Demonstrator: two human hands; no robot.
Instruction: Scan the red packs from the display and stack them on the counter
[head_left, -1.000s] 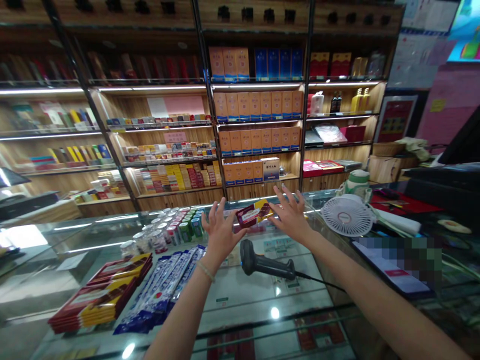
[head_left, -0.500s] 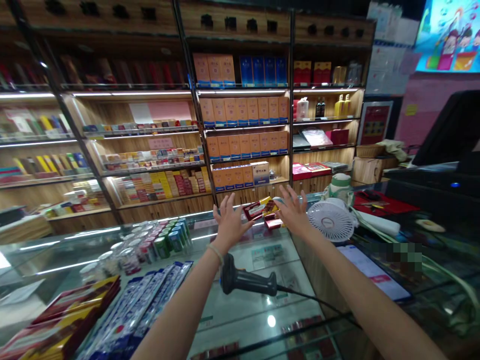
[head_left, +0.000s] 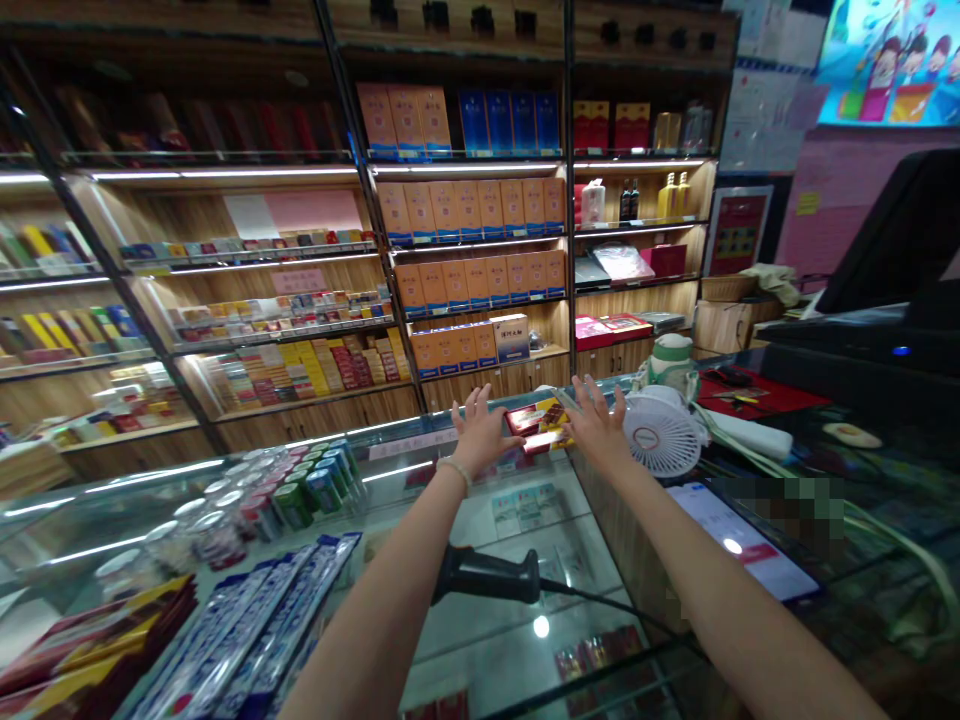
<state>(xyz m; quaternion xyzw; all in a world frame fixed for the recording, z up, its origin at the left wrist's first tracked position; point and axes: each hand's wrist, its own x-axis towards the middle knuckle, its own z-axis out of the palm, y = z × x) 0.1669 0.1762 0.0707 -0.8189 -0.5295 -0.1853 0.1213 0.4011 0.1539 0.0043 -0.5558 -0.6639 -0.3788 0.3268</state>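
Note:
Both my hands reach out over the glass counter (head_left: 525, 560), fingers spread. My left hand (head_left: 480, 435) is open at the left edge of some red-and-yellow chocolate packs (head_left: 541, 418); its thumb points toward them. On their right side my right hand (head_left: 598, 428) is open too, its fingertips close to the packs. I cannot tell whether either hand touches them. Beneath my left forearm lies a dark handheld barcode scanner (head_left: 495, 577), partly hidden by that arm, its cable running off to the right.
A white fan (head_left: 660, 440), a green-and-white bottle (head_left: 671, 368) and a lit phone or tablet (head_left: 742, 540) are at the right. On the left are several cans (head_left: 292, 505), blue long packets (head_left: 255, 620) and more chocolate packs (head_left: 112, 640). Stocked shelves (head_left: 480, 240) stand behind.
My left hand has moved right, nearer to the chocolate packs. My right hand has shifted only slightly. The view has turned a little, so most shelf and counter items appear farther left.

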